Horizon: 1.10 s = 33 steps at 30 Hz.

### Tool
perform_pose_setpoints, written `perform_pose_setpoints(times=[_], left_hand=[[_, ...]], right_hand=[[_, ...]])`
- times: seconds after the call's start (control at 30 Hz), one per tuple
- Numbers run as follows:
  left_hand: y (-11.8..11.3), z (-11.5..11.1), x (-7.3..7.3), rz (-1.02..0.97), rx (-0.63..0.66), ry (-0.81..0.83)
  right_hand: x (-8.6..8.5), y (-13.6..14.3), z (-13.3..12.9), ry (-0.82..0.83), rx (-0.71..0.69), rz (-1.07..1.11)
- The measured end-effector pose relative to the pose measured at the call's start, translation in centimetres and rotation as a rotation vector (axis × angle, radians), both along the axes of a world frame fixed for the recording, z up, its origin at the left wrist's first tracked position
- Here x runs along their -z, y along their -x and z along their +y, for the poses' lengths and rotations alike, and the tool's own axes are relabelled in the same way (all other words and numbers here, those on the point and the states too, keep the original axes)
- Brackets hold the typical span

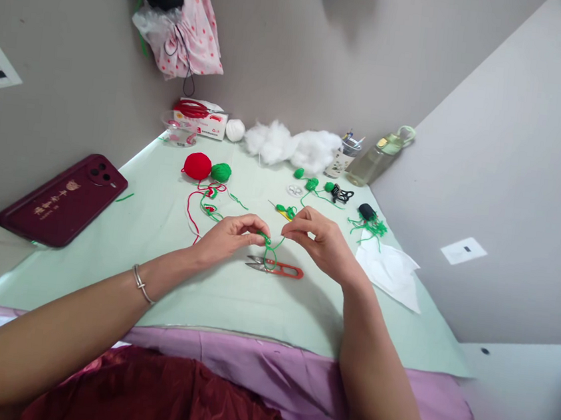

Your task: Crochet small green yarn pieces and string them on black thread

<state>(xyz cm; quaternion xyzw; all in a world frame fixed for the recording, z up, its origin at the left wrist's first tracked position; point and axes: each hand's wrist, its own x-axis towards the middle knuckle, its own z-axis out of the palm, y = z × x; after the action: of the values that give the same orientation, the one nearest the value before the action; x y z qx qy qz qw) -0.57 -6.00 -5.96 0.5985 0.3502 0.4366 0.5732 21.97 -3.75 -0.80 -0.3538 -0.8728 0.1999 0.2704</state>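
Observation:
My left hand (235,237) pinches a small piece of green yarn work between thumb and fingertips. From it a loop of green yarn (270,260) hangs down over the table. My right hand (315,237), raised a little to the right, pinches a strand of the same yarn, which runs between the two hands. Below them lie thread snips (284,270) with orange handles, blades pointing left. A red yarn ball (197,166) and a green yarn ball (221,172) sit beyond my left hand. Past my right hand is a yellow-handled tool (285,214) with green yarn about it.
White stuffing (272,142) lies along the back wall beside a pen cup (342,160) and a bottle (381,157). A dark red phone (64,199) leans at the left. White paper (389,271) and green yarn tassels (369,225) are at the right.

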Motion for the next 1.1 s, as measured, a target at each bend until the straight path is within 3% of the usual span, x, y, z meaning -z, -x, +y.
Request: perform_pose_setpoints(times=[1.1], left_hand=[[-0.03, -0.35, -0.62, 0.023, 0.022, 0.020]], right_hand=[[-0.01, 0.29, -0.17, 0.024, -0.048, 0.015]])
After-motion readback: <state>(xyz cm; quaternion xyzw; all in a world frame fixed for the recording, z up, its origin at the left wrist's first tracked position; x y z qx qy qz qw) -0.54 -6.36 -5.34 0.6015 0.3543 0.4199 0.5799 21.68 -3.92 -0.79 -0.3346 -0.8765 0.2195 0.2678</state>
